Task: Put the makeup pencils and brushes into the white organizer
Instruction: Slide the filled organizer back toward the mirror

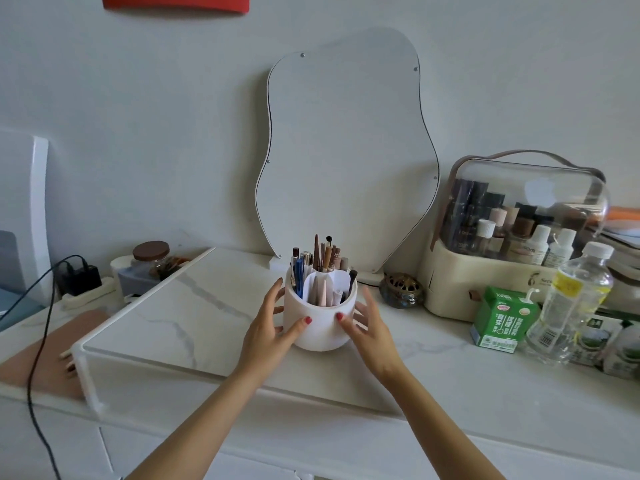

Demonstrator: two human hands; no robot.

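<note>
**Kid:** What is the biggest thing you see?

**Me:** The wavy mirror (343,147) leaning on the wall. In front of it is the white desk (450,386), with a raised marble shelf (166,317) on it.

**Kid:** Where is the cup for the pencils?

**Me:** The white organizer (320,327) stands upright at the right end of that shelf, right in front of the mirror. The makeup pencils and brushes (320,259) stick up out of its parts. I see no loose ones on the desk, so I think the job is nearly done.

**Kid:** What are your hands doing?

**Me:** My left hand (272,323) is wide open and cups the left side of the organizer, thumb on the front. My right hand (369,323) is wide open on the right side, thumb touching the front. I cannot tell if the back fingers press on it.

**Kid:** How do you do it well?

**Me:** I think I should push evenly from both sides, keep it straight up, and move slowly, so the tall brushes do not tip out.

**Kid:** Any words to read?

**Me:** The clear-lidded makeup box (519,237) has small writing I cannot read. The green drink carton (504,320) has white letters, too blurry for me. The water bottle (571,306) label is too small.
</note>
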